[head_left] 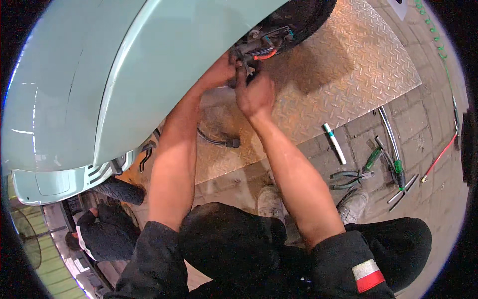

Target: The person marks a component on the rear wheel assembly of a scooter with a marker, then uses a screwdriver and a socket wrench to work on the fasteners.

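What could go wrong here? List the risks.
The left hand and right hand work among exposed wiring beside the wheel; a wire could get pinched or pulled. The pliers and screwdrivers lie loose near the shoes, so they may trip the person.

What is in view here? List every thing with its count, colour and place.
Pale green scooter body panel: one, upper left.
Black wheel: one, top centre.
Orange and black wiring by the wheel: a cluster, under both hands.
Silver diamond-tread metal plate: one, on the floor at upper right.
Grey brick paving: right side.
White marker-like stick with green tip: one, at the plate's edge.
Green-handled pliers: one, on the paving.
Green-handled screwdriver: one, right of the pliers.
Red thin rod: one, far right.
Grey shoes: two, bottom centre.
Left hand: at the wiring.
Right hand: at the wiring.
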A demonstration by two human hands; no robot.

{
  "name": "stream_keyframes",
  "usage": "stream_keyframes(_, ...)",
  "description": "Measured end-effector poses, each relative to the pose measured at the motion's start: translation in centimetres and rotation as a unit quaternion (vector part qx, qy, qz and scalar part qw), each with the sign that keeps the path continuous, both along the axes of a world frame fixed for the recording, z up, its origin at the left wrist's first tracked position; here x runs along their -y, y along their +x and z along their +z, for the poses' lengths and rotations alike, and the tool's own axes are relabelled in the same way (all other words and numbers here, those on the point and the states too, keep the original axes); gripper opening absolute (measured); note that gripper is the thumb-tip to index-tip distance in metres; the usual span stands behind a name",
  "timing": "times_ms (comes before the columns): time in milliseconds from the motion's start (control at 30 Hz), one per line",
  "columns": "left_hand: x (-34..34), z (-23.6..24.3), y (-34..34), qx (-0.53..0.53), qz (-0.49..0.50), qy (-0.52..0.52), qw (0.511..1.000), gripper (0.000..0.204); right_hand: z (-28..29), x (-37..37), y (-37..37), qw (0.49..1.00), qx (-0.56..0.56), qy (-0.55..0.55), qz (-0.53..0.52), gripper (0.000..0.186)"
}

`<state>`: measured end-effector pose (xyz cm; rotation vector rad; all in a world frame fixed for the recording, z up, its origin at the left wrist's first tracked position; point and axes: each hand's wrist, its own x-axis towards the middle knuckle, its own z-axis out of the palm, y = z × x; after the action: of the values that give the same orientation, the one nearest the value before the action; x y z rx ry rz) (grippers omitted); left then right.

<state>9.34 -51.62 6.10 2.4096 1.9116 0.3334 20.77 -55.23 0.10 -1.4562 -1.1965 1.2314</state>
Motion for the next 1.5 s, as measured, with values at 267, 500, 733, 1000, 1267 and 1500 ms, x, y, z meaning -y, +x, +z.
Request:
stream_keyframes(267,-0.8,2.8,0.6,-0.127,-0.053,-0.2,0.97,0.069,-3.4,-1.1,1.0,0.998,-0.016,0.053,0.042,0.05)
stream_keyframes(500,0.1,-1.1,1.6,-0.145,0.071,0.022,0.987,0.066,-3.6,-1.5,1.5,0.984,-0.143,0.096,0.054,0.033)
stream_keyframes(733,0.7,0.0,1.9,-0.076,0.029,-0.021,0.996,0.06,-0.8,-1.3,2.2,0.985,-0.16,0.007,0.069,0.035)
stream_keyframes(1000,0.1,-0.7,-0.1,-0.036,0.068,-0.06,0.995,0.068,-3.5,-1.4,2.6,0.99,-0.078,0.114,-0.027,0.033)
stream_keyframes(1267,0.4,1.7,2.2,-0.027,0.061,-0.05,0.997,0.079,-4.6,-3.0,3.9,0.993,-0.017,0.111,-0.031,0.029)
stream_keyframes(1500,-0.1,-0.1,1.6,0.189,0.109,-0.038,0.975,0.07,-4.5,-3.0,3.4,0.988,-0.127,0.09,-0.009,0.037)
